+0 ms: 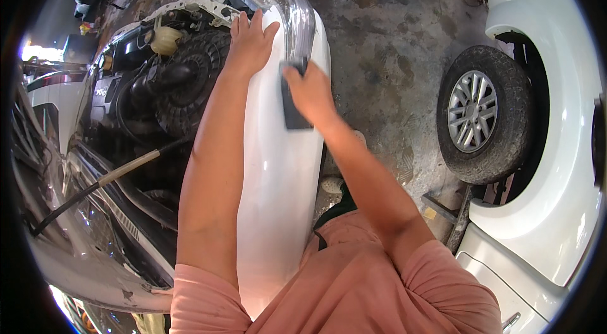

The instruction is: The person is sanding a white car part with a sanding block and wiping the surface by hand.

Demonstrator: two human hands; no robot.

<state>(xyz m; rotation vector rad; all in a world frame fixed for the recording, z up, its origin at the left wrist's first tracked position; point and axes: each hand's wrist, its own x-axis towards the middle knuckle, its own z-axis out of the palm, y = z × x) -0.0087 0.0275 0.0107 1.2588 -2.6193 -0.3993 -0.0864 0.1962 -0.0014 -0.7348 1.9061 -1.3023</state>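
My right hand [308, 95], a little blurred, grips a flat dark rectangular sanding pad [295, 117] with the thumb on top. The pad lies against the white front fender [278, 179] of a car, just behind its clear headlight [300, 21]. My left hand [250, 46] is laid on the fender's inner upper edge, fingers spread and nothing in it. Between the two hands runs a strip of bare white panel. What the underside of the pad looks like is hidden.
Left of the fender lies the open engine bay with a black ribbed air hose [180, 74], a yellowish reservoir [165, 40] and a prop rod [120, 171]. On the right stands another white vehicle [556, 220] with its wheel [473, 111] turned out. Stained concrete floor [386, 49] runs between them.
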